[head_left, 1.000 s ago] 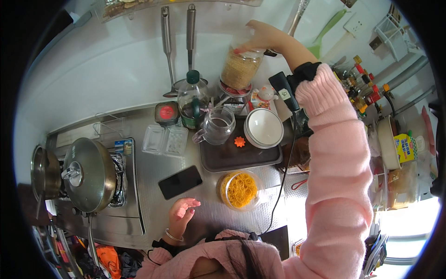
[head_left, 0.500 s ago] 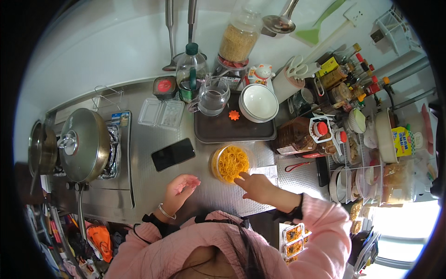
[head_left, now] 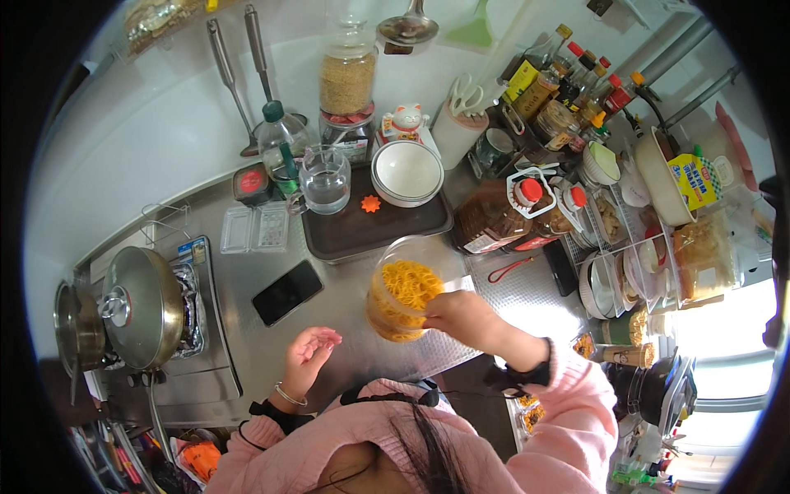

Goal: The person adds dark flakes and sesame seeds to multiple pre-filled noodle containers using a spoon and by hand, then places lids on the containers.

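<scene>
A clear round tub (head_left: 429,252) stands out in front of me, tilted, with curly yellow-orange strands (head_left: 411,284) like thin noodles inside. My right hand (head_left: 462,318) is closed on the tub's near right side, thumb and fingers pinched at its wall. The tub's underside is hidden, so whether it still touches the counter I cannot tell. To the left of the tub, my left hand (head_left: 309,358) hovers over the steel counter with its fingers apart, holding nothing. A dark phone (head_left: 288,293) lies flat beyond that hand.
Behind the tub, a dark tray (head_left: 346,237) carries a glass pitcher (head_left: 327,185), stacked white bowls (head_left: 407,174) and an orange star-shaped piece (head_left: 370,203). A lidded pan (head_left: 144,306) sits on the stove at left. Large red-capped jugs (head_left: 492,216) and a wire rack of dishes crowd the right.
My right hand has closed on the tub, which now tilts and looks nearer to me. My left hand stays open. The whole view has shifted, with background things appearing further left.
</scene>
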Available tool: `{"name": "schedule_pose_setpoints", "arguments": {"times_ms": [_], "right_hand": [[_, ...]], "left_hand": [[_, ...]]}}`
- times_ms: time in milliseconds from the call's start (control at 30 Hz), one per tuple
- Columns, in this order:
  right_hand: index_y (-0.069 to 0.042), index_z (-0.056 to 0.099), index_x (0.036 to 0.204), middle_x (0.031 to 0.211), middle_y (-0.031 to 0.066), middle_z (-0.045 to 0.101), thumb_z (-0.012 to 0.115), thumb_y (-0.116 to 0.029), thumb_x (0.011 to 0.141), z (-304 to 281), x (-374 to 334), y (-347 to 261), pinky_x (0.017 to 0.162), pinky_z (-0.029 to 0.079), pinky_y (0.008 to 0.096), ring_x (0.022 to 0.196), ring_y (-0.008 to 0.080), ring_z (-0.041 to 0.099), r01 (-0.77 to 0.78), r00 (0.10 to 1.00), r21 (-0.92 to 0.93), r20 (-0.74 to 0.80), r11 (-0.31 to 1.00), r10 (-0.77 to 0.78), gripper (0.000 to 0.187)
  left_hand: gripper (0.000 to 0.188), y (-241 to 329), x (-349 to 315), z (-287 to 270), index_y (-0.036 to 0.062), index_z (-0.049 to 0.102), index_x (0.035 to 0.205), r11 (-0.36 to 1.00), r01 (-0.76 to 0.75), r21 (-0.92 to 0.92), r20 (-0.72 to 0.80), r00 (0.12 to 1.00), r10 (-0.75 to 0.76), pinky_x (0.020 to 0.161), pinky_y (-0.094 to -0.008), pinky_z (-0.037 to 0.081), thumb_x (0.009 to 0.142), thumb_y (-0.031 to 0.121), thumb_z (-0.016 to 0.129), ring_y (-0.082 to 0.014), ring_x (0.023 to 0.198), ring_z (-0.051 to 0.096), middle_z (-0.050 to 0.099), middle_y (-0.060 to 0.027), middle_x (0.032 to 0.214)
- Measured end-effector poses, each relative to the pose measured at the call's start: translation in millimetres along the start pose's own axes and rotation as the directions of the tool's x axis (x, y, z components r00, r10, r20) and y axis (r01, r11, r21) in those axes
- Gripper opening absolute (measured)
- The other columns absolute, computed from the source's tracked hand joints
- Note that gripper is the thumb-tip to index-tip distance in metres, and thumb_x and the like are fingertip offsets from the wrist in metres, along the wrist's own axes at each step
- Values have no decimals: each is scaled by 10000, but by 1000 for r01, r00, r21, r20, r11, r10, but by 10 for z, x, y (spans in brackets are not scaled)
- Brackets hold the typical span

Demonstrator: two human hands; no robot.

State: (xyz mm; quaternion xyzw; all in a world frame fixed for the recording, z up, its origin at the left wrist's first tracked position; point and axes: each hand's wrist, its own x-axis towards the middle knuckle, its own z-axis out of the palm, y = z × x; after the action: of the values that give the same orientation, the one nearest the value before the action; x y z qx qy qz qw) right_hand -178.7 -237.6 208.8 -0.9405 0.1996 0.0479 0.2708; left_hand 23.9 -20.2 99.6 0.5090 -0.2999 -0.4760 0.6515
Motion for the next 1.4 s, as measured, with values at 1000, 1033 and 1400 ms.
{"name": "schedule_pose_setpoints", "arguments": {"times_ms": [1000, 1033, 1400], "right_hand": [[-49, 590, 792, 775, 110, 558, 627, -77, 714, -1482, 117, 467, 648, 448, 394, 740, 311, 566, -82, 873, -451, -462, 889, -154, 91], [-55, 583, 793, 777, 97, 552, 621, -72, 702, -1411, -57, 308, 649, 446, 389, 739, 296, 565, -68, 867, -463, -466, 884, -177, 101], [-91, 583, 774, 783, 38, 563, 599, -94, 666, 347, -1211, -389, 706, 439, 341, 747, 219, 591, -278, 937, -235, -282, 931, 209, 109]], "left_hand": [[182, -44, 141, 44, -15, 541, 1045, 999, 26, 48, 20, 999, -27, 851, -307, 458, 865, -35, 518, -183, 913, 591, 619, -104, 957], [180, -23, 148, 78, -16, 542, 1042, 999, 28, 45, 31, 999, -30, 848, -306, 458, 864, -32, 520, -183, 913, 592, 620, -104, 958], [87, 565, 436, 960, -29, 599, 925, 924, -370, 98, 413, 859, 301, 709, -287, 492, 847, -13, 563, -169, 759, 587, 613, -118, 906]]}}
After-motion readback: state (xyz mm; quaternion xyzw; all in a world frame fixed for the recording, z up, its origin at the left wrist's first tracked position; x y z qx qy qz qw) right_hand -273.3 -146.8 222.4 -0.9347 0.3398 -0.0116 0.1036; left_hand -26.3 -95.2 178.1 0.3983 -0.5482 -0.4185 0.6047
